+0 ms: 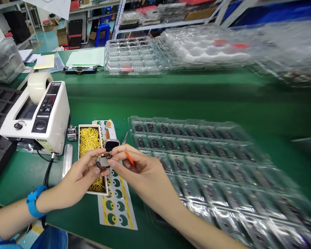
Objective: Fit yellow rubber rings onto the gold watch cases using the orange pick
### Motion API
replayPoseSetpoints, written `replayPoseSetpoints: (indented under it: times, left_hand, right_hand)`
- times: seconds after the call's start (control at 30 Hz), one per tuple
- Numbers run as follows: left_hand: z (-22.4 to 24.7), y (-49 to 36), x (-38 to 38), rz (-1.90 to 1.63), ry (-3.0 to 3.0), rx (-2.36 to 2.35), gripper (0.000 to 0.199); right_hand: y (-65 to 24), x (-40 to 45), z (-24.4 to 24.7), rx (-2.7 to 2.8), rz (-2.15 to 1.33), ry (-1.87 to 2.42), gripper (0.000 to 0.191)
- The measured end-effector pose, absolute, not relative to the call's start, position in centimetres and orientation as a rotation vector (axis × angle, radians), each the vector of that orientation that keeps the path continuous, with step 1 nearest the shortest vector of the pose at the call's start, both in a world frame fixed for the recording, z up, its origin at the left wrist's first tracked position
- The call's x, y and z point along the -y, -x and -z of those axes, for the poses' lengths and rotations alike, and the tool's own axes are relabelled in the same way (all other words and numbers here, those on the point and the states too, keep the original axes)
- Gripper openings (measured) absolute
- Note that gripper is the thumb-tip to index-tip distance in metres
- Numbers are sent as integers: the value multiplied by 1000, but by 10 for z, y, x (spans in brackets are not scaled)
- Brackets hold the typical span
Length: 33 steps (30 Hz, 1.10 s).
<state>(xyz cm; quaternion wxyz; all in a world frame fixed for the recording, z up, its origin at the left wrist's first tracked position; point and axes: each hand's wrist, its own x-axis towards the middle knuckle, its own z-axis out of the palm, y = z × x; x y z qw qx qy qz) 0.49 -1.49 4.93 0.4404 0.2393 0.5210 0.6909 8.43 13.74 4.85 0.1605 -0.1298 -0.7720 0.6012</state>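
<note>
Both of my hands meet above the green bench. My left hand point(80, 174) pinches a small round coil-like part point(103, 162) from the left. My right hand point(142, 173) grips the same part from the right and also carries orange-handled tweezers point(129, 158), whose metal tips point up and away. Just below the part lies a white tray of yellow rubber rings point(90, 140). A sticker sheet with green and yellow round labels point(116, 200) lies under my hands. A blue strap sits on my left wrist.
A white tape dispenser machine point(38, 116) stands at left beside black foam trays point(0, 103). Clear blister trays of small parts point(209, 166) fill the right side. More clear trays point(133, 55) are stacked at the back, next to a clipboard point(80, 65). A tally counter point(72, 133) sits by the ring tray.
</note>
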Motion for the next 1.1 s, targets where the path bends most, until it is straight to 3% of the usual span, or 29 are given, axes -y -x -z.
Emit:
replayPoseSetpoints:
  times: [0.8, 1.1]
  left_hand:
    - [-34, -7, 6, -1825, -530, -1396, 16]
    - [-38, -5, 1, -1882, -386, -1403, 32]
  right_hand:
    - [-81, -127, -40, 2332, -1265, 232, 12]
    - [-80, -125, -30, 2353, -1137, 194, 4]
